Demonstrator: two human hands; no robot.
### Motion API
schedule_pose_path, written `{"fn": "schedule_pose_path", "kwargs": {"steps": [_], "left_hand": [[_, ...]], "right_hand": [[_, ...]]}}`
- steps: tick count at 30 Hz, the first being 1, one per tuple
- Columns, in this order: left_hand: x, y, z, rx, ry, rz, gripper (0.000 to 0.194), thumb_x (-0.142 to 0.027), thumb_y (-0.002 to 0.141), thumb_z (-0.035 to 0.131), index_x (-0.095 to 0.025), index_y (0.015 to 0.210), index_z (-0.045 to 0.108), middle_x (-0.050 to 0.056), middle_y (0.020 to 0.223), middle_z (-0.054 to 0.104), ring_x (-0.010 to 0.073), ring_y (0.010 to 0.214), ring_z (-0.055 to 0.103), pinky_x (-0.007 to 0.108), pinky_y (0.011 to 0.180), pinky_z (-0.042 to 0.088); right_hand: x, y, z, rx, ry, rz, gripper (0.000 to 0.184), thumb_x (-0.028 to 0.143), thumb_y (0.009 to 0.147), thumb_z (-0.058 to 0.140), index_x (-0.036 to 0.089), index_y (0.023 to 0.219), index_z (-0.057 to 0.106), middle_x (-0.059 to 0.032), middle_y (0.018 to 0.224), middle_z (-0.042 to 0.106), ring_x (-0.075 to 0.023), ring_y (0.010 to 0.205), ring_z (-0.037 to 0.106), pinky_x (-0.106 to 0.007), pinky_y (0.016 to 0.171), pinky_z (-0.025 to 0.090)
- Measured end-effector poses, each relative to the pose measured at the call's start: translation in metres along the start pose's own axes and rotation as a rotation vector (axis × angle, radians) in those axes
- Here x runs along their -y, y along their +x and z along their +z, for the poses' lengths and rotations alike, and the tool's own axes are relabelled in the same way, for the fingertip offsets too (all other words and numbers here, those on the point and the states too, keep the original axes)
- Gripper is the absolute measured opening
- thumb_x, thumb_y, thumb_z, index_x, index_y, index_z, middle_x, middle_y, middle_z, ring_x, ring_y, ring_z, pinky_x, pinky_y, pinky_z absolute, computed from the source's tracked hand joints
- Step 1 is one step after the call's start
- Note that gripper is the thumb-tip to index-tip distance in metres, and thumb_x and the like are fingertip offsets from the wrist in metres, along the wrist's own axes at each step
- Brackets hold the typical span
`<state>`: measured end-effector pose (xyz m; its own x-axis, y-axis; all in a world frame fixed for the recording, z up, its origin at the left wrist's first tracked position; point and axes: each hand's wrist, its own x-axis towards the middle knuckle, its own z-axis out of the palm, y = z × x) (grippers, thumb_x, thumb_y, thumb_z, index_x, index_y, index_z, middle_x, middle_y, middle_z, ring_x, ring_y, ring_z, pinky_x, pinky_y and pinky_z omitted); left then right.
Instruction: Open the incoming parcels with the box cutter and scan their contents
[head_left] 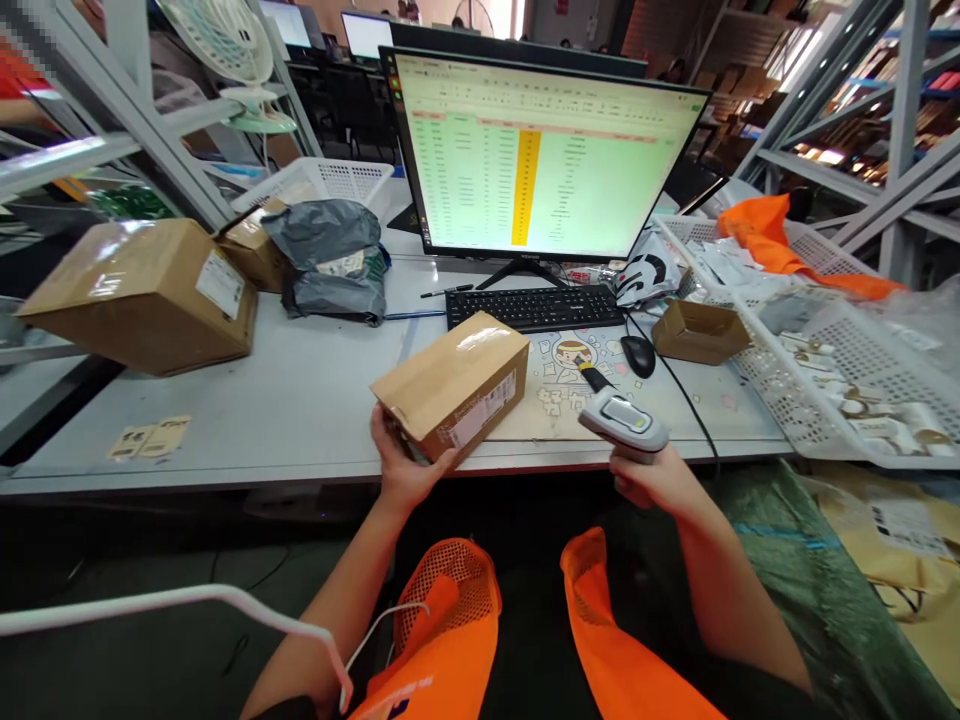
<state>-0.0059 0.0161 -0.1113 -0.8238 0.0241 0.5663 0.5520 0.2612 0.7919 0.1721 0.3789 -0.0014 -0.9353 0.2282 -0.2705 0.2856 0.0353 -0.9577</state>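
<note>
The left grip [409, 465] is cupping the near left end of the box [469, 375], partly curled, its thumb lying along the lower edge. The box is sitting at the near middle of the table [300, 420]; whether it is fully resting there, I cannot tell. The right grip [646, 480] is closing round the scanner [624, 420], which is hovering right of the box, well apart from it. Handling these well is probably calling for a steady box, thumb and fingers leaving the label [484, 410] uncovered, and the scanner facing it squarely.

Farther out, the keyboard [532, 310] is lying beyond the box, the mouse [638, 356] to its right, the monitor [555, 160] standing behind. A carton [142, 295] and grey bag [330, 260] are occupying the left; a basket [772, 390] is lining the right. Metal racks [907, 130] are framing the room.
</note>
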Motion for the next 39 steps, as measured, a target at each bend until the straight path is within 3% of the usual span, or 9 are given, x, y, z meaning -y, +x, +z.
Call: {"fn": "schedule_pose_path", "kwargs": {"steps": [3, 6, 11, 15, 20, 27, 33, 36, 39], "left_hand": [[0.015, 0.022, -0.055, 0.029, -0.055, -0.074, 0.141, -0.066, 0.067, 0.095, -0.029, 0.173, 0.011, 0.021, 0.171, 0.032, 0.0383, 0.154, 0.044, 0.050, 0.126, 0.042], [0.019, 0.051, -0.096, -0.013, -0.140, -0.206, 0.128, -0.072, 0.071, 0.088, -0.028, 0.172, 0.023, 0.017, 0.162, 0.050, 0.0368, 0.141, 0.058, 0.051, 0.121, 0.048], [-0.006, 0.091, -0.089, -0.237, -0.189, -0.173, 0.071, -0.057, 0.084, 0.074, -0.016, 0.142, 0.066, 0.012, 0.143, 0.068, 0.0335, 0.131, 0.063, 0.046, 0.119, 0.049], [-0.017, 0.109, -0.066, -0.429, -0.096, -0.188, 0.043, -0.031, 0.074, 0.060, -0.014, 0.109, 0.076, 0.008, 0.116, 0.076, 0.0310, 0.111, 0.068, 0.048, 0.107, 0.055], [-0.015, 0.117, -0.059, -0.545, -0.039, -0.108, 0.033, -0.034, 0.073, 0.052, -0.019, 0.093, 0.073, 0.007, 0.104, 0.074, 0.0312, 0.103, 0.067, 0.049, 0.096, 0.055], [-0.021, 0.093, -0.086, -0.432, 0.221, -0.020, 0.032, -0.041, 0.093, 0.058, -0.023, 0.115, 0.072, 0.011, 0.127, 0.072, 0.0364, 0.122, 0.066, 0.057, 0.112, 0.052], [-0.085, 0.059, -0.053, -0.179, 0.505, 0.526, 0.040, -0.033, 0.093, 0.071, -0.021, 0.131, 0.066, 0.018, 0.142, 0.065, 0.0415, 0.151, 0.047, 0.064, 0.125, 0.035], [-0.115, 0.053, -0.018, 0.031, 0.609, 0.515, 0.046, -0.045, 0.092, 0.077, -0.017, 0.128, 0.066, 0.019, 0.129, 0.071, 0.0421, 0.133, 0.062, 0.063, 0.122, 0.032], [-0.123, 0.058, -0.001, -0.027, 0.677, 0.467, 0.036, -0.040, 0.090, 0.079, -0.018, 0.117, 0.069, 0.014, 0.115, 0.076, 0.0365, 0.114, 0.071, 0.058, 0.117, 0.036]], "right_hand": [[-0.007, 0.011, -0.055, -0.297, -0.061, 0.027, 0.041, 0.042, 0.068, 0.090, 0.018, 0.094, 0.069, -0.0022, 0.063, 0.067, -0.0163, 0.053, 0.060, -0.026, 0.047, 0.049], [-0.016, 0.035, -0.118, -0.515, -0.033, 0.159, 0.047, 0.041, 0.063, 0.091, 0.018, 0.096, 0.066, -0.0063, 0.072, 0.072, -0.0210, 0.062, 0.066, -0.031, 0.055, 0.056], [-0.034, 0.073, -0.183, -0.782, -0.512, 0.240, 0.040, 0.044, 0.081, 0.077, 0.010, 0.102, 0.074, -0.0232, 0.104, 0.076, -0.0374, 0.101, 0.072, -0.043, 0.076, 0.060], [-0.029, 0.106, -0.148, -1.025, -1.002, -0.036, 0.050, 0.042, 0.089, 0.066, 0.006, 0.122, 0.075, -0.0294, 0.135, 0.066, -0.0435, 0.130, 0.058, -0.057, 0.108, 0.048], [0.014, 0.202, -0.064, -0.502, -1.082, -0.358, 0.048, 0.036, 0.097, 0.054, 0.008, 0.131, 0.072, -0.0211, 0.139, 0.067, -0.0322, 0.133, 0.056, -0.043, 0.117, 0.042], [0.051, 0.287, -0.027, -0.454, -1.263, -0.256, 0.054, 0.037, 0.101, 0.050, 0.005, 0.143, 0.062, -0.0258, 0.137, 0.065, -0.0398, 0.135, 0.047, -0.057, 0.116, 0.032], [0.062, 0.288, -0.020, -0.464, -1.299, -0.189, 0.051, 0.045, 0.103, 0.045, 0.011, 0.128, 0.075, -0.0243, 0.140, 0.061, -0.0398, 0.136, 0.046, -0.054, 0.114, 0.033], [0.058, 0.254, -0.022, -0.377, -1.269, -0.147, 0.057, 0.050, 0.106, 0.043, 0.015, 0.142, 0.068, -0.0211, 0.143, 0.063, -0.0382, 0.136, 0.051, -0.051, 0.113, 0.038], [0.035, 0.199, -0.026, -0.294, -1.276, -0.112, 0.066, 0.060, 0.103, 0.049, 0.015, 0.150, 0.060, -0.0213, 0.140, 0.066, -0.0378, 0.130, 0.059, -0.048, 0.108, 0.045]]}}
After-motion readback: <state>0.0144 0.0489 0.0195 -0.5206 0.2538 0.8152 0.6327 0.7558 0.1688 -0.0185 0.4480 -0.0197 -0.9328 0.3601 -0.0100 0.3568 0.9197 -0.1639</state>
